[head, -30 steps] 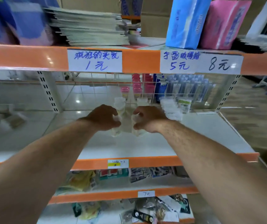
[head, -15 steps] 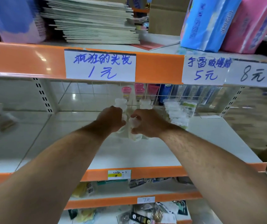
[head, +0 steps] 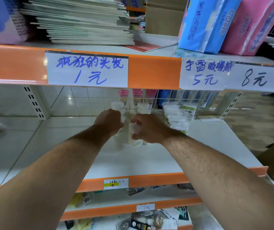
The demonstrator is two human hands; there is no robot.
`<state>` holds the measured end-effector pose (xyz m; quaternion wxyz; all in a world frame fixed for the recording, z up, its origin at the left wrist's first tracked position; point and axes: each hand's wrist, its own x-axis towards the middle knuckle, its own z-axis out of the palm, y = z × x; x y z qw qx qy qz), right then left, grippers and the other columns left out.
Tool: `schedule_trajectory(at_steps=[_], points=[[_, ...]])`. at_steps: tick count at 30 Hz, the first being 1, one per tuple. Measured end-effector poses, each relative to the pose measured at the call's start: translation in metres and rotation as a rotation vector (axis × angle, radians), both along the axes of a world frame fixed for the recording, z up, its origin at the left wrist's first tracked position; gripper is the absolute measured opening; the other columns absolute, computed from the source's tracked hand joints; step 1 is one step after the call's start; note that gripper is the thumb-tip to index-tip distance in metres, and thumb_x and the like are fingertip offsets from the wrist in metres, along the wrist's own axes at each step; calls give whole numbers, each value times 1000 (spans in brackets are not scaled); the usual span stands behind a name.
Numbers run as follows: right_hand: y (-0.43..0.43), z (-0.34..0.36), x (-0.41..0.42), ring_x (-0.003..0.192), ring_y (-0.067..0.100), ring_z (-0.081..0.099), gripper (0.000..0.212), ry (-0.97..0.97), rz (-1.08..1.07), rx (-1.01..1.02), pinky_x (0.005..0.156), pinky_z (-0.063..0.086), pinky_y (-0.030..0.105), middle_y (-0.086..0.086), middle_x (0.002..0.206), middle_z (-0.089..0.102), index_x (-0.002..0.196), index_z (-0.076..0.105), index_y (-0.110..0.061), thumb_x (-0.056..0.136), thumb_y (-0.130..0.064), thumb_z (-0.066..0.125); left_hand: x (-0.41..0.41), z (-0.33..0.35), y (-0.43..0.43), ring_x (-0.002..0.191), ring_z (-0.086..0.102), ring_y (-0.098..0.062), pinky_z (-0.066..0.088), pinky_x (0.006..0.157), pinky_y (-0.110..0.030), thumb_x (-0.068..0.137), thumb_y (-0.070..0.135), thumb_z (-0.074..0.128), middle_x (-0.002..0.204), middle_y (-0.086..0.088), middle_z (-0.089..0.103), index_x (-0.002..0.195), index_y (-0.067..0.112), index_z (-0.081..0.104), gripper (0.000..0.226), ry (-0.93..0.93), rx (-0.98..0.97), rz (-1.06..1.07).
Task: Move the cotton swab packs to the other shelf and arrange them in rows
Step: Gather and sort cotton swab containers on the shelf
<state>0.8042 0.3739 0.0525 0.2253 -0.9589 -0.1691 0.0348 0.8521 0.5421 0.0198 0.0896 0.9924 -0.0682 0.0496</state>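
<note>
Over white shelf (head: pixel 63 140), gripped in left hand (head: pixel 109 122): clear cotton swab tub (head: pixel 122 119). Gripped in right hand (head: pixel 147 128): second tub (head: pixel 133 131), just beside. Behind: standing tubs (head: pixel 143 107). Further right: bagged swab packs (head: pixel 177 117). Step, judged: placing the pair. Next: setting down upright, aligned with the row.

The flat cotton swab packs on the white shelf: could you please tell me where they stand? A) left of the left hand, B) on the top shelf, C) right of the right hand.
C: the flat swab packs stand in a row right of the right hand.
</note>
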Motion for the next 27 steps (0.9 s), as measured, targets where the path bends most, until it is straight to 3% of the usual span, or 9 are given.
schedule_trajectory(at_steps=[6, 11, 13, 15, 18, 22, 27], points=[[4, -5, 2, 106, 18, 63, 59, 1, 1, -8, 87, 52, 29, 2, 123, 65, 124, 59, -16, 73, -29, 85, -1, -2, 3, 71, 58, -15, 43, 61, -26, 90, 49, 61, 76, 3, 59, 85, 18, 61, 32, -12, -77, -15], [14, -6, 3, 106, 16, 62, 58, 1, 30, -29, 83, 46, 24, 0, 124, 65, 125, 58, -16, 74, -28, 84, -7, -1, 21, 80, 63, -19, 50, 66, -28, 88, 48, 50, 92, -3, 69, 101, 17, 68, 39, -2, -32, 16], [20, -7, 3, 104, 17, 62, 57, -2, 37, -22, 80, 45, 22, 0, 121, 65, 124, 58, -16, 74, -27, 84, -10, 1, 31, 98, 64, -24, 54, 80, -33, 88, 46, 44, 111, -7, 70, 120, 20, 66, 47, 6, -35, 23], [27, -10, 4, 92, 14, 60, 51, -9, 35, -24, 70, 43, 19, -2, 107, 65, 116, 59, -14, 73, -25, 84, -15, 4, 40, 126, 54, -27, 46, 100, -38, 92, 44, 42, 140, -7, 56, 143, 20, 49, 57, 26, -23, 25], [38, -18, 7, 84, 14, 62, 40, -30, 31, -54, 72, 52, 24, -1, 96, 65, 104, 63, -9, 73, -23, 84, -24, 10, 54, 146, 30, -23, 28, 117, -40, 95, 42, 41, 159, -4, 32, 154, 19, 30, 64, 9, 35, -25], [51, -26, 6, 92, 21, 64, 42, -79, 24, -73, 81, 57, 35, 6, 105, 63, 110, 62, -7, 75, -20, 81, -35, 14, 74, 150, 16, -21, 15, 122, -40, 95, 43, 37, 163, -5, 20, 156, 18, 20, 68, 6, 119, -47], [57, -30, 8, 90, 15, 53, 45, -93, -27, -32, 81, 52, 30, 5, 108, 59, 111, 59, -11, 74, -23, 82, -50, 11, 85, 151, 15, -20, 12, 122, -40, 93, 42, 36, 163, -5, 20, 156, 15, 19, 71, 3, 133, -62]])
